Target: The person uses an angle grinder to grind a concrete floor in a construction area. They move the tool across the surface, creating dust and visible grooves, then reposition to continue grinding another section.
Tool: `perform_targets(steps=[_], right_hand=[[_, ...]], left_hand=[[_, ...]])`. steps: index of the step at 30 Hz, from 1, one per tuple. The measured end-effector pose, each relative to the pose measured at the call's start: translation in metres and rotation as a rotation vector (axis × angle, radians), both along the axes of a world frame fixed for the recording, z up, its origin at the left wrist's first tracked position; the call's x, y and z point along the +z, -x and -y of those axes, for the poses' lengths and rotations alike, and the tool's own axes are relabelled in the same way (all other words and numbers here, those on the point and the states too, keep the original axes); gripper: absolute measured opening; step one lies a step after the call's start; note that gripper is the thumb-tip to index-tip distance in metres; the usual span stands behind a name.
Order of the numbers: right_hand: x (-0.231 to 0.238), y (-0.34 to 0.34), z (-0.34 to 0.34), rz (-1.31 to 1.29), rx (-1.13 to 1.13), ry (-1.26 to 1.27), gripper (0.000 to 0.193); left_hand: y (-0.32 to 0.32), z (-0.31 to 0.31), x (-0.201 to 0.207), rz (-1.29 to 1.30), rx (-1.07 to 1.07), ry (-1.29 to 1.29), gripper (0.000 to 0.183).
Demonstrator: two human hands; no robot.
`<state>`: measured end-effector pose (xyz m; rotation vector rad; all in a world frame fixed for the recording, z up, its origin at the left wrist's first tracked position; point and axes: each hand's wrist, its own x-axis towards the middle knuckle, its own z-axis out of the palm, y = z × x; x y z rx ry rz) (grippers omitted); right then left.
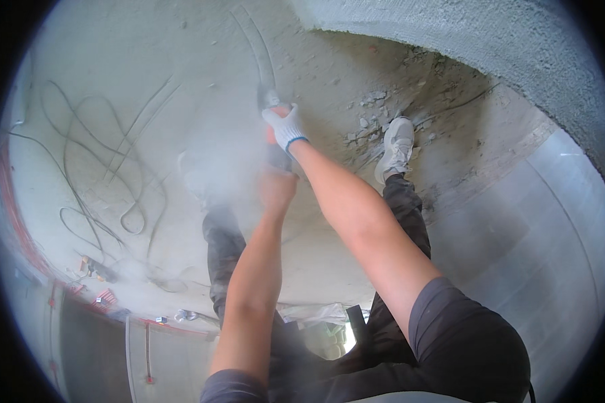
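Gripping a power tool w/ both hands, arms stretched fwd over concrete floor. Right hand, white knit glove, closed round tool's upper body. Left hand just behind, lower on tool; dust blurs it, looks closed but can't tell for sure. Tool's working end hidden in dust cloud. Rubble near right shoe. Loose cables looped at left.

Dusty concrete floor carries looping cables, broken rubble and small red tools.
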<state>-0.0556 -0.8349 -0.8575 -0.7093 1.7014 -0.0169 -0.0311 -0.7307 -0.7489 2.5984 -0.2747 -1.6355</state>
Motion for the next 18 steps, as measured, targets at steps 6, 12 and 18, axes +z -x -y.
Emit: perform_targets(steps=[6, 12, 18], right_hand=[[-0.004, 0.011, -0.021, 0.013, -0.051, -0.008, 0.108], [-0.007, 0.016, -0.043, -0.035, -0.102, -0.017, 0.072], [-0.021, 0.006, -0.022, -0.020, -0.043, 0.074, 0.075]], left_hand=[[-0.004, 0.008, 0.024, -0.025, -0.055, -0.162, 0.053], [-0.008, 0.003, 0.035, -0.057, -0.083, -0.207, 0.055], [-0.011, 0.019, 0.026, -0.032, -0.058, -0.154, 0.055]])
